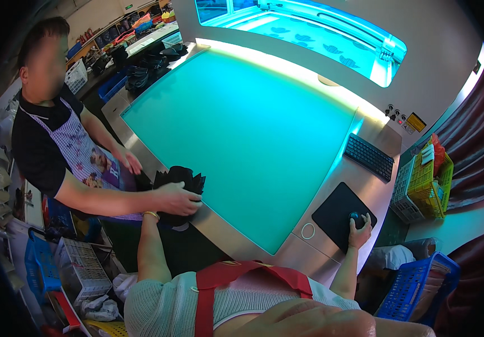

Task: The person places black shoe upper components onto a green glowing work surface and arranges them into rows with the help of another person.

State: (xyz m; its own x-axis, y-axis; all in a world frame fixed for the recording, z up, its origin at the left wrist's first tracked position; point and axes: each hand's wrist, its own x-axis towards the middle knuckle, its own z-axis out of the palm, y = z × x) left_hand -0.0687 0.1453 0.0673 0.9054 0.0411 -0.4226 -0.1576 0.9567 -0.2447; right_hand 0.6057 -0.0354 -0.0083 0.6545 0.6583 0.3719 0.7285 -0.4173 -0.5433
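Observation:
At the right of the metal worktable [298,241], my right hand [361,229] is closed over a dark computer mouse [355,217]. The mouse rests on a black mouse pad [333,205]. My left forearm [152,250], with a band at the wrist, reaches toward a stack of black pieces with jagged edges [177,175]. The left fingers are hidden behind a co-worker's arm, so their hold cannot be seen. The co-worker's hand [179,199] lies against the stack, and their other hand [130,162] is beside it. A lit turquoise panel [242,135] fills the table's middle.
A black keyboard [369,156] and a white ring [307,231] lie on the table. Behind is a machine with a lit window [309,39]. A yellow basket [430,182] and a blue basket [416,289] stand right; a white crate [82,267] stands left. More black pieces [138,76] lie far left.

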